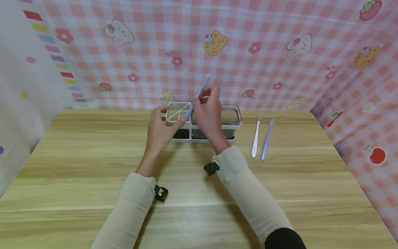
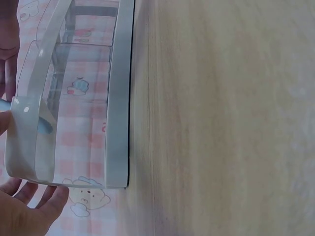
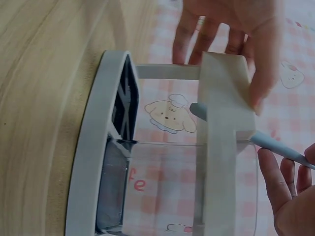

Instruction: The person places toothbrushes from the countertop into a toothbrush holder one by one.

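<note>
A white and clear toothbrush holder [image 1: 202, 139] stands at the back middle of the wooden table [image 1: 93, 193]. My left hand [image 1: 159, 130] grips its left end, thumb on the divided white rim [image 1: 177, 112]. My right hand [image 1: 209, 112] pinches a blue toothbrush [image 1: 204, 84], tilted with its lower end in the divided compartment. In the right wrist view the blue toothbrush [image 3: 275, 145] crosses the white rim [image 3: 224, 128], with my left hand [image 3: 236, 19] gripping that rim. In the left wrist view my left hand [image 2: 24, 211] is by the holder [image 2: 118, 98].
A white toothbrush [image 1: 255, 138] and a lavender toothbrush [image 1: 266, 140] lie side by side on the table to the right of the holder. Pink checked cloth [image 1: 264, 52] hangs behind and to the right, a pale cloth on the left.
</note>
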The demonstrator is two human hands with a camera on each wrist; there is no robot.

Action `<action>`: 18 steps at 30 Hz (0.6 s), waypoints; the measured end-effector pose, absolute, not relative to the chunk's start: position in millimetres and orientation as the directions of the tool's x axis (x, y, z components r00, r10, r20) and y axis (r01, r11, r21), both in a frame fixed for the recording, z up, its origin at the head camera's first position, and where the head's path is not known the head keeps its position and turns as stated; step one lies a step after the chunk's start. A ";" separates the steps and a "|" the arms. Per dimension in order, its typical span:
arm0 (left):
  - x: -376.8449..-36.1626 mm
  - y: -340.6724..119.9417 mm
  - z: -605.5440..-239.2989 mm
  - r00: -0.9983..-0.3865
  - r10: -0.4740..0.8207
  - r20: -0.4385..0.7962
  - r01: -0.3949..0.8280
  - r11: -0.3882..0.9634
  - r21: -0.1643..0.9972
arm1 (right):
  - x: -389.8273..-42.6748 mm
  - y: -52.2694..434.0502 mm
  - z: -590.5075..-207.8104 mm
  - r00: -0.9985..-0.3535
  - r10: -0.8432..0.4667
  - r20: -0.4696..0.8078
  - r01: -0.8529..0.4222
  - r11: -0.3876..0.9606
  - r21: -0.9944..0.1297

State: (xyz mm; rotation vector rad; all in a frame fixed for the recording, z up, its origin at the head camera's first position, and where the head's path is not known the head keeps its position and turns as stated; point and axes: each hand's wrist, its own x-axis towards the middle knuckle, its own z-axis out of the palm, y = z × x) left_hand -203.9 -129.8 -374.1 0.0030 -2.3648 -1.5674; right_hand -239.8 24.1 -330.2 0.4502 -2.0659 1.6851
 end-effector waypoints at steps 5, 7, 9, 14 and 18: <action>-203.2 -129.2 -374.1 -0.953 -0.171 0.250 0.164 0.403 0.900 | -239.2 22.8 -335.4 -0.840 -0.001 0.543 -0.529 0.227 -0.818; -203.1 -129.2 -374.0 -0.953 -0.171 0.249 0.164 0.399 0.902 | -239.8 22.4 -337.4 -0.837 -0.014 0.548 -0.536 0.229 -0.813; -203.0 -129.2 -373.9 -0.954 -0.169 0.248 0.164 0.397 0.903 | -240.4 22.1 -339.0 -0.835 -0.026 0.550 -0.539 0.240 -0.807; -203.7 -129.8 -374.0 -0.956 -0.166 0.241 0.159 0.398 0.904 | -241.0 21.6 -340.7 -0.850 -0.058 0.523 -0.517 0.279 -0.809; -203.1 -129.9 -373.1 -0.957 -0.166 0.237 0.155 0.396 0.905 | -240.9 21.8 -341.3 -0.854 -0.081 0.514 -0.512 0.305 -0.803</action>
